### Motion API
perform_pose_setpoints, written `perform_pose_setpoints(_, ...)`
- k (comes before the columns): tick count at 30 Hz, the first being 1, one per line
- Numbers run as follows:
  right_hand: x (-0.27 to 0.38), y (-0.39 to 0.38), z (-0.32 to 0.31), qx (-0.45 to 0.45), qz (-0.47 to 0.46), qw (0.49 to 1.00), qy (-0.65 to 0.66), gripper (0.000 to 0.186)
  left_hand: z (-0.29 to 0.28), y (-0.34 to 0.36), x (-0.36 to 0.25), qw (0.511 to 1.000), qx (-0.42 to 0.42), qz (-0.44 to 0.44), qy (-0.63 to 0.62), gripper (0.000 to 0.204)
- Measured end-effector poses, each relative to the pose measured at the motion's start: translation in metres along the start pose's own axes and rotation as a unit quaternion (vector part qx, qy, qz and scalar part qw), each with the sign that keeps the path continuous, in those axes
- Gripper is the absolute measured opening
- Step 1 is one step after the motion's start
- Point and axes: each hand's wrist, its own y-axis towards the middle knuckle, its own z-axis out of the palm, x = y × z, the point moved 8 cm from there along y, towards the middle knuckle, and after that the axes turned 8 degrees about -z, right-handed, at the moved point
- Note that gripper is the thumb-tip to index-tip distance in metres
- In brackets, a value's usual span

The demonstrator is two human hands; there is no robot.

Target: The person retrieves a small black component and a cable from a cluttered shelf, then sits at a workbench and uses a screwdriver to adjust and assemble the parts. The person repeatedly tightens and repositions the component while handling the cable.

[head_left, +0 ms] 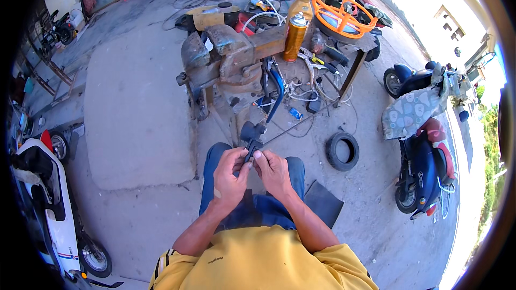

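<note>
Above the knees, both hands grip a small black part (251,140) whose long axis runs up the picture, away from the person.

The left hand (230,174) pinches the part's lower end from the left, thumb and fingers closed on it; the right hand (273,171) meets it from the right, fingertips (258,156) touching the same lower end. The part's wider, darker head points away from the body, toward the rusty vise (226,56) on the bench (344,48) ahead. A thin rod (301,123) slants from beside the part up to the right, toward the bench leg; whether it joins the part I cannot tell. A gold spray can (295,36) stands upright on the bench, an orange basket (343,13) just beside it. A small tire (342,151) lies flat on the concrete to the right, a blue scooter (424,161) beyond it, a white scooter (51,204) at far left.
</note>
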Motion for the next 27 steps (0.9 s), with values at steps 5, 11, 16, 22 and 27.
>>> perform_pose_setpoints(5,-0.021,0.005,0.003,0.034,0.095,0.985,0.138,0.036,-0.004,0.002,0.010,0.999,0.006,-0.030,-0.021,0.037)
perform_pose_setpoints(11,0.032,0.094,-0.074,-0.082,-0.069,0.981,-0.162,0.029,-0.019,0.000,0.043,0.968,-0.022,-0.138,-0.206,0.042)
perform_pose_setpoints(16,0.034,0.211,-0.083,-0.094,-0.159,0.913,-0.364,0.024,-0.024,-0.011,0.054,0.958,-0.009,-0.176,-0.226,0.044)
perform_pose_setpoints(22,0.003,0.282,-0.073,-0.120,-0.071,0.854,-0.501,0.037,-0.032,-0.024,0.077,0.953,-0.028,-0.196,-0.229,0.046)
perform_pose_setpoints(27,-0.012,0.296,-0.056,-0.135,-0.039,0.871,-0.471,0.035,-0.052,-0.028,0.082,0.949,-0.062,-0.215,-0.221,0.047)
